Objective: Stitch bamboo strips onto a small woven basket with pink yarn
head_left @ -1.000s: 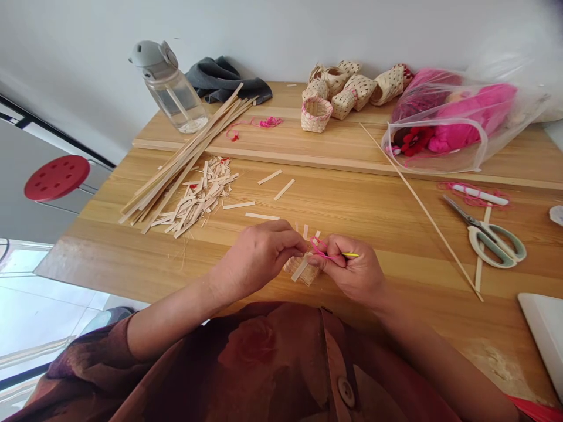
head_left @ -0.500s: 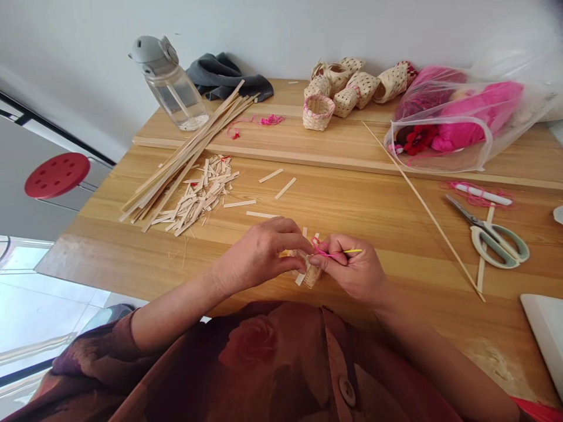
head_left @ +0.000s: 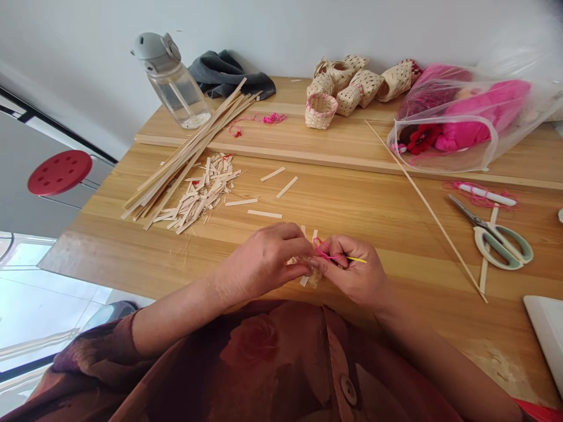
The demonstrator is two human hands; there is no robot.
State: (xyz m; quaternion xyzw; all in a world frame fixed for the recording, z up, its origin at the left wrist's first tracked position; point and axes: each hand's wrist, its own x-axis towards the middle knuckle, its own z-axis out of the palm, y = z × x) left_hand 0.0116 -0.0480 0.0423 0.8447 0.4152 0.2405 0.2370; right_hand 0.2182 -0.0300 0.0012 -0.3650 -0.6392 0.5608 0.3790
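Close to my body, my left hand (head_left: pixel 275 261) curls its fingers over a small woven piece of pale wood strips (head_left: pixel 315 278), which the hands mostly hide. Opposite it, my right hand (head_left: pixel 354 269) is closed, thumb against the same piece. A thin yellow stick, like a needle or hook (head_left: pixel 357 259), pokes out of the right fist. Pink yarn (head_left: pixel 321 249) loops between the right fingers and the woven piece. Flat strip ends jut out above and below the hands.
Left are long wood strips (head_left: pixel 189 155), a heap of offcuts (head_left: pixel 204 196) and a water bottle (head_left: pixel 178 88). Small woven baskets (head_left: pixel 321 111) stand at the back. Right are a yarn bag (head_left: pixel 466 135), scissors (head_left: pixel 501 240) and a long thin strip (head_left: pixel 431 214).
My left fingers have drawn together and moved slightly right, closer to my right thumb, covering more of the woven piece. The right hand stays nearly still. The whole view has shifted slightly.
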